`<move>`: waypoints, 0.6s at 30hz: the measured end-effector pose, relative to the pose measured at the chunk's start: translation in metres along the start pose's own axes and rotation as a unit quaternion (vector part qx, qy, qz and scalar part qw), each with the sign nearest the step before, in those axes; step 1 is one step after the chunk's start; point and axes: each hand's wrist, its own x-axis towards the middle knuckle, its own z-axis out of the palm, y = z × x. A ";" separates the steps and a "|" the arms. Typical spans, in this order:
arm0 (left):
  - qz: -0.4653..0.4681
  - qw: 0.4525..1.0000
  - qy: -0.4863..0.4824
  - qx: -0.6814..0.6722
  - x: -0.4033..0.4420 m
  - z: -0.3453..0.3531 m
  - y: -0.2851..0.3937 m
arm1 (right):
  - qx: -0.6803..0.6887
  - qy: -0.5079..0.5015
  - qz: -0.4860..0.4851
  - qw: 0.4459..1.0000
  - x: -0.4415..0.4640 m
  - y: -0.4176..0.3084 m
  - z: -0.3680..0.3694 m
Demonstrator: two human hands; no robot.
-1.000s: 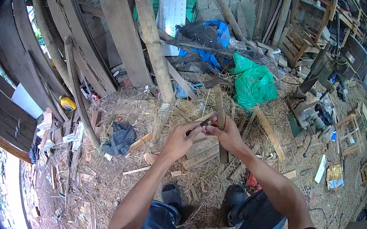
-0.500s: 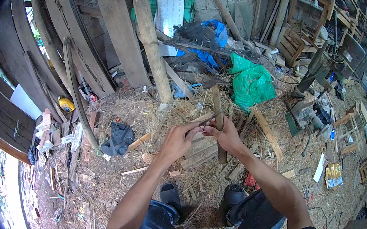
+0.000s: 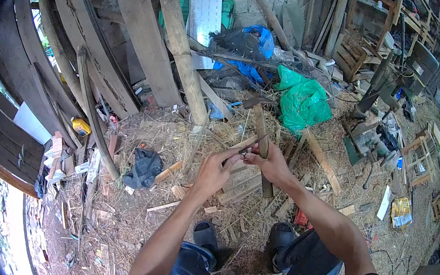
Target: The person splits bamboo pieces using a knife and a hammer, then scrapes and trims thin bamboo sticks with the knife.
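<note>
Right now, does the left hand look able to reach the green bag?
Probably not: the left hand holds something dark; the right hand and wooden-handled tool lie between it and the green bag.

There are two hands, one wooden handle, two sandals, one green bag, one yellow jug.

Tool handle matt wd, head dull metal; bag glossy plast.
</note>
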 end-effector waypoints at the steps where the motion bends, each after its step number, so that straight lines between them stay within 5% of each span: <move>1: -0.001 1.000 0.000 0.000 -0.001 0.000 -0.001 | 0.001 0.000 0.001 1.000 -0.001 0.001 0.001; 7: 0.040 0.998 0.019 0.043 0.000 0.000 0.004 | 0.010 0.009 0.010 1.000 -0.003 -0.002 0.000; 18: -0.062 0.976 -0.043 0.205 -0.024 0.001 0.036 | 0.015 -0.015 0.025 0.999 -0.019 -0.007 -0.004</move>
